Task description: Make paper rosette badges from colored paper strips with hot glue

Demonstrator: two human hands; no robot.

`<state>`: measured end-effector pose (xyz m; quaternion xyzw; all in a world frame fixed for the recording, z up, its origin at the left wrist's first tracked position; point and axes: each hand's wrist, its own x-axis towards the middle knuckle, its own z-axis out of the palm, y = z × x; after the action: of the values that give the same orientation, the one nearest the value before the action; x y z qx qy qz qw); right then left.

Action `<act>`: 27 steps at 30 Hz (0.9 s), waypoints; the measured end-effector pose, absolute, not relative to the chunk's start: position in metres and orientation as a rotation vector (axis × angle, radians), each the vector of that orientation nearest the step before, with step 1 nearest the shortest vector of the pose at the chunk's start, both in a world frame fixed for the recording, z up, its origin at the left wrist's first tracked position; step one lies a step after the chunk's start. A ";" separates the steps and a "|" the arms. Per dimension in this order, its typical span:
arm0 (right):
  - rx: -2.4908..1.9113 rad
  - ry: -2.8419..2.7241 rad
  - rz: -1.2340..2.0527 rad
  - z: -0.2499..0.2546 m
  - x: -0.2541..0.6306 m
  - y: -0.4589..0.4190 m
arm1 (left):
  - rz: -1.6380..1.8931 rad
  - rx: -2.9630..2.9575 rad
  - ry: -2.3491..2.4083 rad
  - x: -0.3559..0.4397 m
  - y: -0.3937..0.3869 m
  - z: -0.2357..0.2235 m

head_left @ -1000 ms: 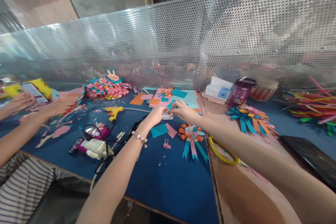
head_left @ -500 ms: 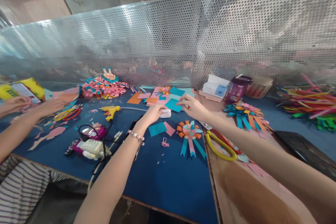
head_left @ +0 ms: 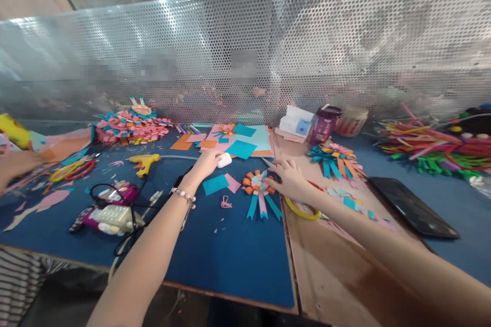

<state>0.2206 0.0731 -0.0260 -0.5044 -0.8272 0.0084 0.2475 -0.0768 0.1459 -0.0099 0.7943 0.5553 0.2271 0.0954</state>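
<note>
My left hand (head_left: 207, 163), a beaded bracelet at its wrist, has its fingers closed at the left end of a small white rounded case (head_left: 224, 160). Its fingertips are partly hidden. Spread fingers of my right hand (head_left: 289, 179) reach over a pair of scissors (head_left: 305, 212) with yellow and red handles; the blade tip shows beyond them. Just left of that hand lies a paper rosette (head_left: 260, 184) with orange, pink and teal loops and tails. Nearby are a teal paper piece (head_left: 215, 184), a pink paper piece (head_left: 232, 183) and a pink clip (head_left: 226, 202). Coloured sheets (head_left: 261, 138) lie behind.
Left stand a yellow glue gun (head_left: 143, 163), a power strip (head_left: 120, 216) with cables and a heap of paper rosettes (head_left: 132, 127). A co-worker's hand (head_left: 23, 163) is at far left. Right are a purple cup (head_left: 325, 125), a black phone (head_left: 414, 207) and pipe cleaners (head_left: 422, 143).
My right hand has left the teal sheet, moving right and towards me to the scissors, fingers now spread. The white case has tilted slightly under my left hand. The view has shifted right.
</note>
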 end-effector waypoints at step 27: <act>-1.266 -1.925 0.506 -0.002 0.192 0.068 | 1.069 2.192 1.564 -0.019 0.096 0.017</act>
<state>0.1921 0.0681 -0.0022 -0.4960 -0.7544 0.1983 0.3815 -0.0187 0.0958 0.0174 0.7510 0.5358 0.3661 0.1219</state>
